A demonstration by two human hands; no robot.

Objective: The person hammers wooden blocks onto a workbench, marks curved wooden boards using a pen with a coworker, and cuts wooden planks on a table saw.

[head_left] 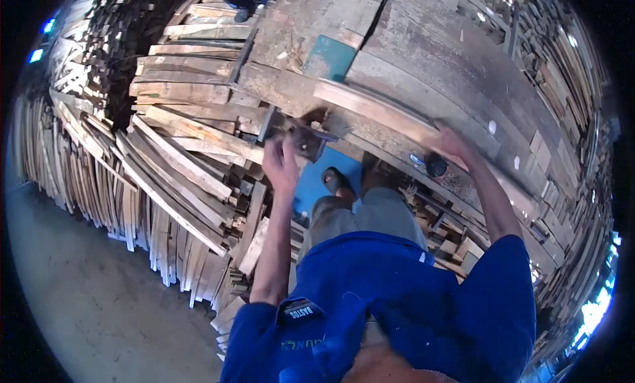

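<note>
Wooden board (378,112): one, long, lying aslant on the tabletop (436,45) before you. Your right hand (451,145): at the board; whether pinching, cannot tell. Your left hand (282,166): blurred, fingers parted, beside a dark metal fixture (308,143); contact unclear. Teal panel (329,57): beyond the board. Stacked planks (188,92): to your left.

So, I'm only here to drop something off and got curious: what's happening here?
A person in a blue cloth shirt has their right hand on a long, pale brown wooden plank over a worn brown wooden surface. Their left hand is by a dark, blocky fixture; blur hides whether it touches. Rough brown wooden boards lie piled to the left. Another person's dark shoe shows beyond.
</note>
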